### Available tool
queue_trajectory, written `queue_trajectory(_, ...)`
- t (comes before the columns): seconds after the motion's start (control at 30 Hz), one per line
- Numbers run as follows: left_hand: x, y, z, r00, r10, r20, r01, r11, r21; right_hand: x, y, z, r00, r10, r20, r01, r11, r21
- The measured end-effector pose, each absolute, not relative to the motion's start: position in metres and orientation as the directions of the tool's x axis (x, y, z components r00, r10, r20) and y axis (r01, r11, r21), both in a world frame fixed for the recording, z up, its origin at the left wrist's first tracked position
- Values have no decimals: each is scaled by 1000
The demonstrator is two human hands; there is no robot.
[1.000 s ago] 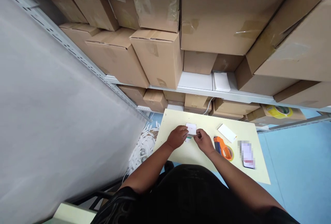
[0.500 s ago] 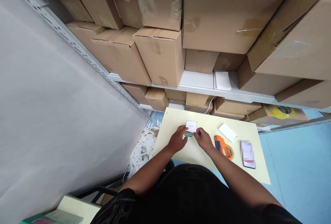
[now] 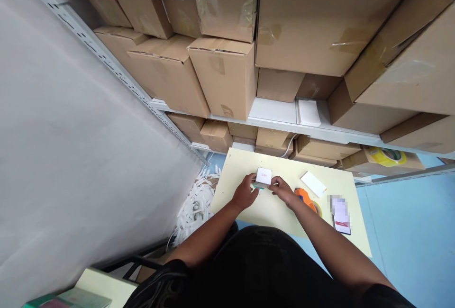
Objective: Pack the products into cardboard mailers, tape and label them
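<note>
My left hand (image 3: 244,193) and my right hand (image 3: 283,190) meet over a pale yellow table (image 3: 270,211). Both pinch a small white box (image 3: 263,176) with a green edge under it, fingers closed on its sides. The box's white top bears a small red mark. An orange tape dispenser (image 3: 306,200) lies just right of my right hand, partly behind my wrist. A flat white card (image 3: 313,184) rests farther right, and a phone (image 3: 341,213) lies near the table's right side.
Metal shelving (image 3: 270,125) packed with brown cardboard boxes (image 3: 223,73) rises behind the table. A yellow tape roll (image 3: 386,155) sits on a low box at right. White paper strips (image 3: 194,206) are heaped on the floor at left, beside a grey panel (image 3: 71,156). Blue floor (image 3: 408,232) lies to the right.
My hands have shifted slightly on the small white box, with the right hand moving a little up and right. The camera has tilted slightly; nothing else moved.
</note>
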State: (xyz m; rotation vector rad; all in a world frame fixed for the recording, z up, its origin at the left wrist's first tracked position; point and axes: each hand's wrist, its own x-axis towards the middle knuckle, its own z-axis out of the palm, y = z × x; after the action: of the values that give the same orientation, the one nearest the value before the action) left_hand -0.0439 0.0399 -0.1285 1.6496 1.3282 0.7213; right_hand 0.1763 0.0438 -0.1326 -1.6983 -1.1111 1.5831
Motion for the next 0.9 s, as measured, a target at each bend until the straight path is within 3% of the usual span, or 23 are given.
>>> queue_trajectory(0.1, -44, 44, -140, 242, 944, -224, 362, 127, 923, 173, 36, -143, -41, 876, -481, 223, -461, -859)
queue_trajectory(0.33, -43, 51, -169, 293, 858, -421, 337, 320, 886, 172, 35, -177, -79, 826, -559, 368, -497, -786)
queue_trajectory(0.6, -52, 70, -177, 213, 888, -407, 314, 333, 889, 147, 65, -189, -102, 826, -554, 439, -462, -770)
queue_trajectory(0.9, -112, 149, -180, 98, 910, -402, 352, 347, 870, 75, 149, -185, -133, 817, -561, 421, -466, -778)
